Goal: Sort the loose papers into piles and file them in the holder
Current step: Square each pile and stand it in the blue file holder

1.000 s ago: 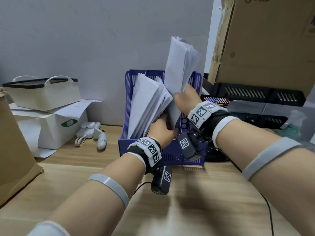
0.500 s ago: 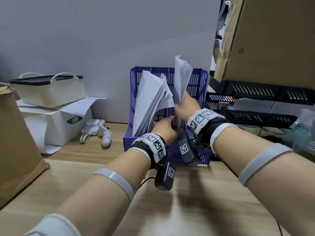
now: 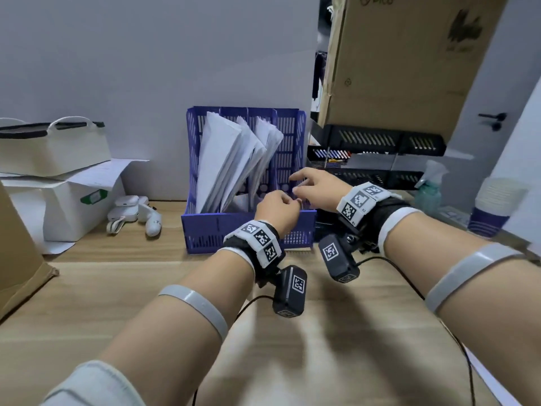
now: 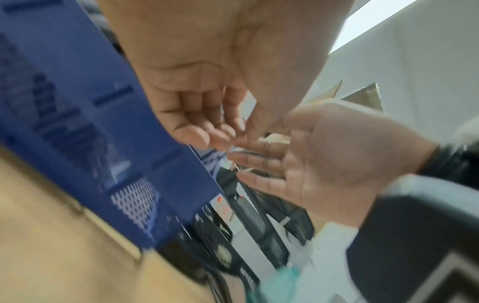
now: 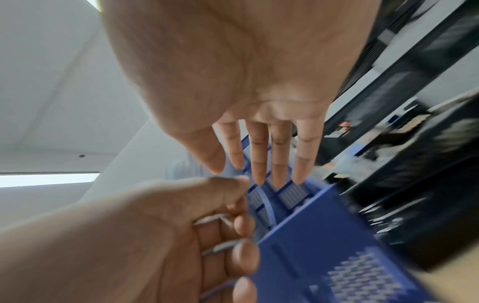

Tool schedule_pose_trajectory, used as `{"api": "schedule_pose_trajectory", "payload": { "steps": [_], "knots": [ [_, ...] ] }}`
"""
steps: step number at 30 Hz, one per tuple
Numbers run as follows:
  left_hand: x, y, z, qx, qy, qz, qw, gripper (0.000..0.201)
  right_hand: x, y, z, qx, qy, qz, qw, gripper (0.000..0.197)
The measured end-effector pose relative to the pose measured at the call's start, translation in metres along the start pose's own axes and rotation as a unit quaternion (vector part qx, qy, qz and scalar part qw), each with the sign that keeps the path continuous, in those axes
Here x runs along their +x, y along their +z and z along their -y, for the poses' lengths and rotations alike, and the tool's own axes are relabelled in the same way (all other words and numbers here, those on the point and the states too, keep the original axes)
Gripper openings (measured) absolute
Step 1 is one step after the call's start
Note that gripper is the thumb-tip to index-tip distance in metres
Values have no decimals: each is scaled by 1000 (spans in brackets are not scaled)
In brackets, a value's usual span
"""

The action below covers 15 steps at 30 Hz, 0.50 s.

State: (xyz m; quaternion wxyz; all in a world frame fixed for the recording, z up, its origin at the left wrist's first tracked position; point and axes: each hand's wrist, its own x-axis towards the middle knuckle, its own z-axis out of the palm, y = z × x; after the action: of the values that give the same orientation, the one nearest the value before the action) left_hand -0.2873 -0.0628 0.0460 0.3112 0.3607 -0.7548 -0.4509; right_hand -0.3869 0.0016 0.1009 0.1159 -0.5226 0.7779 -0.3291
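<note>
Nearby, cardboard box (image 3: 409, 60) overhanging black trays (image 3: 377, 139), both hands' fingers (image 3: 295, 178) loose, empty, before blue holder (image 3: 205, 230)

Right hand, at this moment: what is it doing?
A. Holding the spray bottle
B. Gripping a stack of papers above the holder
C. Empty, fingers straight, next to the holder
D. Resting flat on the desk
C. The right hand shows straight, spread fingers with nothing in them, in the air at the front right of the blue holder; the papers stand inside the holder.
</note>
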Motion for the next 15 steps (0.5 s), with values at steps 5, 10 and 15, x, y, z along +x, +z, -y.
{"api": "schedule_pose_trajectory", "payload": {
  "steps": [5, 10, 15],
  "knots": [
    [-51, 69, -26, -42, -64, 228, 971, 12, -76, -48, -66, -68, 107, -7, 992, 39],
    [-98, 140, -41, -42, -104, 332, 937, 10, -162, -99, -137, -144, 202, -25, 968, 32],
    [-127, 186, -46, -60, -150, 335, 928, 35, -236, -126, -191, -209, 356, 5, 911, 44]
  ]
}}
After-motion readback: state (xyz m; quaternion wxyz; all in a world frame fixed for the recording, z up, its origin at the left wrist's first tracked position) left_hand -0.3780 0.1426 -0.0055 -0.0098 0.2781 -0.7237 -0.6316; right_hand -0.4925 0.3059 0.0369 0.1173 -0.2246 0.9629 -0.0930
